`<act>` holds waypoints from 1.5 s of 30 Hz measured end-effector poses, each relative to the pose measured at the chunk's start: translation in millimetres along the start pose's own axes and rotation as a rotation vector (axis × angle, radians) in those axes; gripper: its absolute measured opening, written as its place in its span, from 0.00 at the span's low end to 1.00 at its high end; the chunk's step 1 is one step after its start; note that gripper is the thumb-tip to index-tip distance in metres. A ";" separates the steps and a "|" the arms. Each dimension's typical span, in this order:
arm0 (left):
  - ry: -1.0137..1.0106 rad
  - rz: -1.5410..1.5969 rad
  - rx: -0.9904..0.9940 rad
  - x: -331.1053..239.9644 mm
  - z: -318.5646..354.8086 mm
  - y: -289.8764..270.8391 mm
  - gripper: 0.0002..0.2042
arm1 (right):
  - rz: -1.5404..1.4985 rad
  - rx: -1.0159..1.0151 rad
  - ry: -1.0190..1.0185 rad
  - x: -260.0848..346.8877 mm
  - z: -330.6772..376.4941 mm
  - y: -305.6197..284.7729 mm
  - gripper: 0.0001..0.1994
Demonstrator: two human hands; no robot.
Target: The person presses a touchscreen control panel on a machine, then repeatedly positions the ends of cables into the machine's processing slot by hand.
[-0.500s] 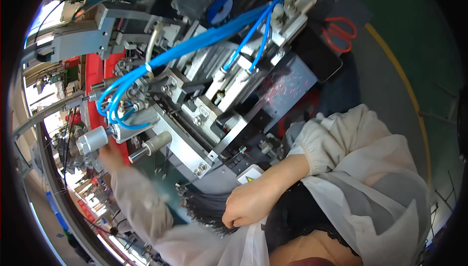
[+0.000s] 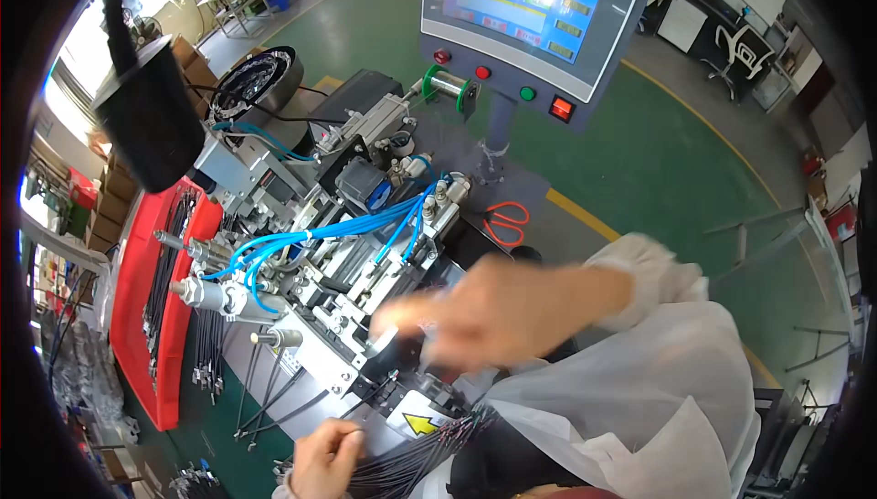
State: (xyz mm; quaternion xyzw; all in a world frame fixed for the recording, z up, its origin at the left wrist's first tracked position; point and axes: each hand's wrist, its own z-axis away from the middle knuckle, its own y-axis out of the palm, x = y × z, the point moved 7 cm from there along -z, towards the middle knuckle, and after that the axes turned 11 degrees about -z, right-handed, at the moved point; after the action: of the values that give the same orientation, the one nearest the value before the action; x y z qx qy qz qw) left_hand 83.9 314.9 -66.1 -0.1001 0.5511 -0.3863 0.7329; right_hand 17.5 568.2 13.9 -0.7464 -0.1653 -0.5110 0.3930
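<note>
My right hand reaches over the front of a metal machine, and its fingers are smeared by motion. Whether it holds anything does not show. Down at the lower edge my left hand is closed, thumb against curled fingers; what is in it, if anything, is hidden. Beside it lies a bundle of thin black cables with small tips, stretching across my lap. A yellow arrow label sits between the two hands. Blue air tubes arch over the machine.
A long red tray holding black cables stands left of the machine. Behind are a control panel with a lit screen, a wire spool and a round metal bowl. Red-handled scissors lie at the right.
My right hand has moved from the cable bundle up to the machine's front. My left hand has come back from the machine's far left side to the lower edge. The view has tilted up.
</note>
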 end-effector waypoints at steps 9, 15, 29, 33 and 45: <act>0.059 0.095 0.135 10.3 -10.6 51.0 0.04 | 1.569 -0.409 0.429 25.7 45.2 -153.0 0.27; 0.065 0.124 0.150 16.3 -7.6 54.2 0.05 | 1.737 -0.387 0.502 34.5 30.1 -169.8 0.27; 0.002 0.225 0.215 19.3 -9.8 59.8 0.06 | 1.781 -0.355 0.525 12.3 7.1 -190.1 0.27; -0.002 0.242 0.214 19.0 -9.8 59.1 0.06 | 1.636 -0.327 0.393 18.2 1.1 -146.9 0.28; -0.127 0.391 0.063 10.0 1.0 34.2 0.04 | 0.805 -0.104 0.347 -7.5 -3.2 -73.2 0.19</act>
State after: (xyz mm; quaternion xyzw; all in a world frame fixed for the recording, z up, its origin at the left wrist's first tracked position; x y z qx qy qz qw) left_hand 101.3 331.2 -92.6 0.0077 0.5002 -0.2466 0.8300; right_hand -35.2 613.6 38.4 -0.6732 0.2330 -0.4425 0.5447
